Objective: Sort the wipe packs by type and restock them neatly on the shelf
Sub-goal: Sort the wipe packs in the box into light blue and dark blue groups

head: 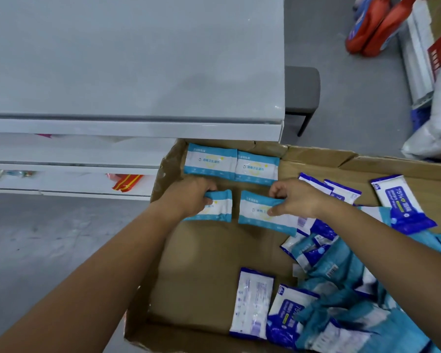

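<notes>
The shelf stands at far left, white tiers, with no wipe packs seen on it. The cardboard box lies open on the floor just beside it and appears to serve as the sorting surface.

The left hand has its fingers curled round the left end of a light-blue pack, which lies flat on the box floor. Just beyond both hands is the back row: two matching packs side by side, touching, judged the start of a sorted group.

The second light-blue pack sits level with the first, a narrow gap between them. The right hand pinches it, fingers over its upper edge and thumb on its face. Judgement: both packs are being squared into a second row, like with like.

The dark-blue packs lie loose and overlapping at right, unsorted.
</notes>
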{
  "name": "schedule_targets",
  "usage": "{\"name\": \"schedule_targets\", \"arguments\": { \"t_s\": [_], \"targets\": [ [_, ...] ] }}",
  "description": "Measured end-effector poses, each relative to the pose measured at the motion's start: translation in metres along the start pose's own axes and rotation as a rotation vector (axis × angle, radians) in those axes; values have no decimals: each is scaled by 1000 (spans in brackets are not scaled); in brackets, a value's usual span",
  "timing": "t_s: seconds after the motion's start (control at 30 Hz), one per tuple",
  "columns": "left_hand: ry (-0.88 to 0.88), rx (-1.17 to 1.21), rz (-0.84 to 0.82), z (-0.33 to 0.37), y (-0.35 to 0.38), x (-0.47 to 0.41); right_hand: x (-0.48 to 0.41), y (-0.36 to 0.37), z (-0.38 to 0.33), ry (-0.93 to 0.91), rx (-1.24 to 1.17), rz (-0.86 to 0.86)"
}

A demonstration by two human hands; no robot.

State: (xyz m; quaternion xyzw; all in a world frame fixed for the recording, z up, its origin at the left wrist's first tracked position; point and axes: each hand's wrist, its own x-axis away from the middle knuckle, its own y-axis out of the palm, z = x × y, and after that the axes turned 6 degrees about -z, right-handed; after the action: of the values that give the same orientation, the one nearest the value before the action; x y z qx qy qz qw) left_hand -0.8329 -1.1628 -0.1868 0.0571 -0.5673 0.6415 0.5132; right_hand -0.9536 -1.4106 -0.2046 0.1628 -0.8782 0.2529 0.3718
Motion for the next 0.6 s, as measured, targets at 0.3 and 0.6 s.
{"name": "schedule_targets", "arguments": {
  "t_s": [0.3, 0.6],
  "targets": [
    [54, -479, 143, 7, 4, -32, -25, 28, -4, -63, 122, 265],
    [-80, -521, 175, 1, 2, -26, -36, 38, -10, -19, 387, 478]
  ]
}}
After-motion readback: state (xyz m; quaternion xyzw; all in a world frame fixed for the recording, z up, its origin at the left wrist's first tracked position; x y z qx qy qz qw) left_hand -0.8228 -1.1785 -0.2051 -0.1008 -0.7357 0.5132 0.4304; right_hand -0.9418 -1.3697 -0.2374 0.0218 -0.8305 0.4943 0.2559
